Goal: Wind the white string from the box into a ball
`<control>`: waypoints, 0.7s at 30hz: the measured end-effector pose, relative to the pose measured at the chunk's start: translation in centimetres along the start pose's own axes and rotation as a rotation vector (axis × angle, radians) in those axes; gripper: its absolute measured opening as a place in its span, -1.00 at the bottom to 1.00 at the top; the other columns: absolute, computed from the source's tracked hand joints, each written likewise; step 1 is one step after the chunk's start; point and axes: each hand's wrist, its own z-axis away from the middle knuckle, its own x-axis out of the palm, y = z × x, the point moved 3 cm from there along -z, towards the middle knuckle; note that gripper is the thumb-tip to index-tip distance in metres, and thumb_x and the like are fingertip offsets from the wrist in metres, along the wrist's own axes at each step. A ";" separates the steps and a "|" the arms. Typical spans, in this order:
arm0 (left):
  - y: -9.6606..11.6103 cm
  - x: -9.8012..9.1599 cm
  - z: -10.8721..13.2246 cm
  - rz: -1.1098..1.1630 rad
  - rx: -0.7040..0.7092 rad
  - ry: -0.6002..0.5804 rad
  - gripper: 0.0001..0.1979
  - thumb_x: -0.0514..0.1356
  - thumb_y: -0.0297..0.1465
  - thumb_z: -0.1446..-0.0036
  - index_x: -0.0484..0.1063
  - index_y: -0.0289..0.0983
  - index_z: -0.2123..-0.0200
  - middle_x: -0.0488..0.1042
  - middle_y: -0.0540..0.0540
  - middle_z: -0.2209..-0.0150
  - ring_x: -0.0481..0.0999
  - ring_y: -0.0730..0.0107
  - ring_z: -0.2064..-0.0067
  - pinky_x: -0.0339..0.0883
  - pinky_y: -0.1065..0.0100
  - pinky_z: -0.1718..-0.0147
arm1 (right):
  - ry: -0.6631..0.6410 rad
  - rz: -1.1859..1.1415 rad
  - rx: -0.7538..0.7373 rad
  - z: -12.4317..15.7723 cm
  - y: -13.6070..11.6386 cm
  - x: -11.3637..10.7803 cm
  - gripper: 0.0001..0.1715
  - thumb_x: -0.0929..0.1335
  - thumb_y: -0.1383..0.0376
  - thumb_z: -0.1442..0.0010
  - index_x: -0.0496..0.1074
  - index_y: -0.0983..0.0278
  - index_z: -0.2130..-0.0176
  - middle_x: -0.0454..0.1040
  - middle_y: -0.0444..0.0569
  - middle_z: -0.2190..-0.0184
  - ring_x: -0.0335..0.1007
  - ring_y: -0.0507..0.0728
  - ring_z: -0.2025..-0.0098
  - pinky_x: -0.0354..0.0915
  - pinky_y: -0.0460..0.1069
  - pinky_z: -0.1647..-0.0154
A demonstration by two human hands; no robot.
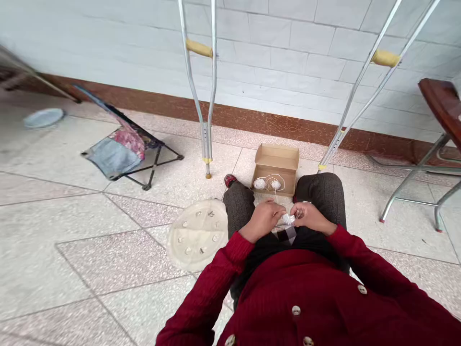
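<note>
White yarn, small irregular bunch between left hand and right hand

white tiled wall running along back, brown baseboard edging it, speckled floor spreading below, folding stool standing left, metal-legged chair standing right
</note>
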 end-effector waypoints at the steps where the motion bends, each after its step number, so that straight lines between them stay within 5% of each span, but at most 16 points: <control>1: 0.0 0.1 -0.1 0.040 -0.028 0.008 -0.68 0.06 -0.39 -0.29 0.44 -0.29 0.50 0.50 0.02 0.48 0.41 0.43 0.38 0.16 0.27 -0.05 | -0.036 -0.051 0.005 0.5 -0.6 0.2 -0.69 0.52 0.45 0.24 0.46 0.31 0.40 0.37 -0.24 0.60 0.22 -0.06 0.56 0.11 -0.15 0.54; 4: 0.2 0.7 -0.4 0.136 -0.085 0.000 -0.66 0.03 -0.40 -0.29 0.44 -0.30 0.52 0.48 0.00 0.47 0.41 0.43 0.39 0.25 0.38 0.16 | -0.015 -0.170 -0.021 1.2 -2.5 0.1 -0.65 0.56 0.36 0.22 0.47 0.30 0.36 0.46 -0.18 0.53 0.31 -0.01 0.52 0.21 -0.11 0.50; 7: 1.0 2.0 -0.5 0.199 -0.109 -0.053 -0.62 0.04 -0.37 -0.29 0.39 -0.30 0.57 0.45 0.00 0.51 0.42 0.44 0.39 0.22 0.45 0.31 | 0.206 -0.242 -0.111 0.4 -3.7 -1.4 -0.68 0.55 0.29 0.16 0.48 0.29 0.36 0.50 -0.12 0.48 0.36 0.02 0.49 0.28 -0.07 0.45; 11: 1.8 2.2 -0.3 0.100 -0.069 -0.090 -0.60 0.06 -0.35 -0.29 0.34 -0.29 0.61 0.38 0.01 0.58 0.37 0.44 0.42 0.21 0.43 0.27 | 0.414 0.008 -0.156 -1.4 -2.3 -3.0 -0.77 0.52 0.36 0.21 0.46 0.29 0.46 0.46 -0.15 0.54 0.30 0.00 0.52 0.22 -0.08 0.47; 14: 1.6 0.6 -0.2 0.013 -0.034 -0.022 -0.63 0.06 -0.37 -0.30 0.37 -0.28 0.57 0.40 0.02 0.57 0.34 0.44 0.44 0.21 0.35 0.08 | 0.220 0.151 -0.086 -1.4 -0.6 -1.9 -0.78 0.51 0.42 0.24 0.48 0.30 0.47 0.42 -0.19 0.58 0.26 -0.02 0.54 0.17 -0.11 0.49; 17: 1.0 -0.7 -0.3 0.054 -0.009 0.022 -0.66 0.06 -0.40 -0.29 0.41 -0.29 0.54 0.43 0.03 0.53 0.36 0.45 0.42 0.16 0.30 -0.02 | -0.101 -0.018 0.022 0.3 -0.7 0.2 -0.70 0.53 0.39 0.24 0.51 0.31 0.39 0.47 -0.17 0.54 0.31 -0.01 0.52 0.22 -0.11 0.47; 19: 0.8 -0.6 -0.4 0.127 -0.041 0.033 -0.66 0.05 -0.39 -0.29 0.43 -0.29 0.53 0.43 0.02 0.51 0.38 0.43 0.39 0.22 0.36 0.09 | -0.111 -0.164 0.022 1.2 -2.2 0.5 -0.66 0.55 0.35 0.22 0.51 0.31 0.35 0.52 -0.13 0.49 0.37 0.01 0.49 0.27 -0.09 0.44; 21: 0.9 0.2 -0.5 0.179 -0.083 0.021 -0.64 0.06 -0.36 -0.29 0.44 -0.30 0.54 0.43 0.00 0.51 0.40 0.41 0.37 0.23 0.41 0.23 | 0.066 -0.251 -0.055 1.3 -3.9 -0.3 -0.67 0.56 0.31 0.19 0.50 0.30 0.36 0.53 -0.11 0.47 0.39 0.03 0.48 0.31 -0.07 0.42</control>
